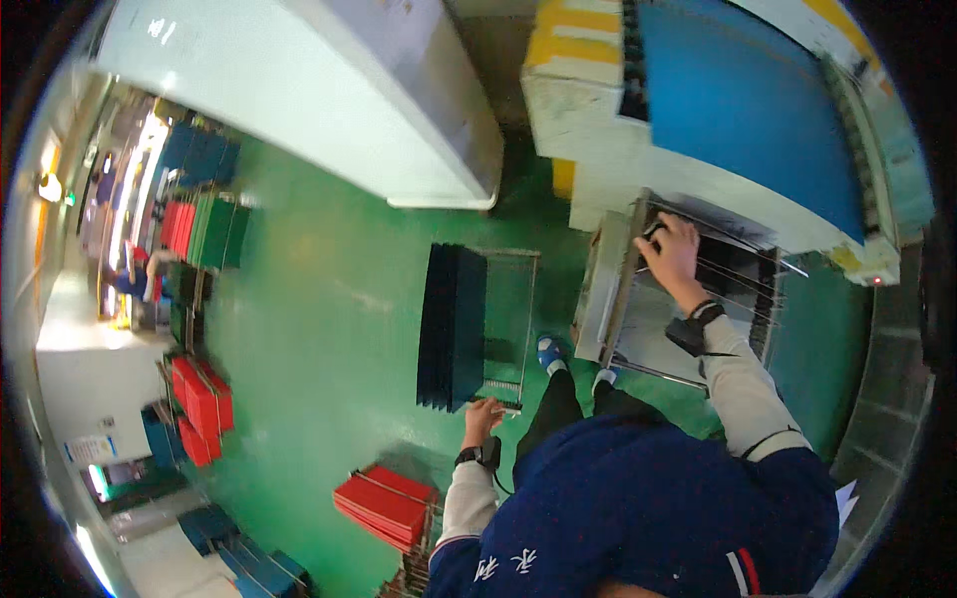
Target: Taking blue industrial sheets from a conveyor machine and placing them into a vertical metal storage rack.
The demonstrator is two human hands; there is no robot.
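My left hand (482, 419) is closed on the near end rail of a wire rack (528, 319). Dark blue flat panels (451, 329) stand side by side in the rack's left part, while its right part shows bare frame. Over to the right, my right hand (673, 251) reaches to the upper left corner of a metal-framed cart (658, 371) with pale flat sides. Its thumb and fingers bend round a small dark piece there, largely covered by the hand. Both wrists wear dark bands.
A machine with a blue sheet top (748, 100) stands beyond the cart. A large white cabinet (329, 90) is at the far left. Red panels on a rack (387, 506) stand near my left arm. More red, green and blue stacks line the left, where another person (135, 279) is visible.
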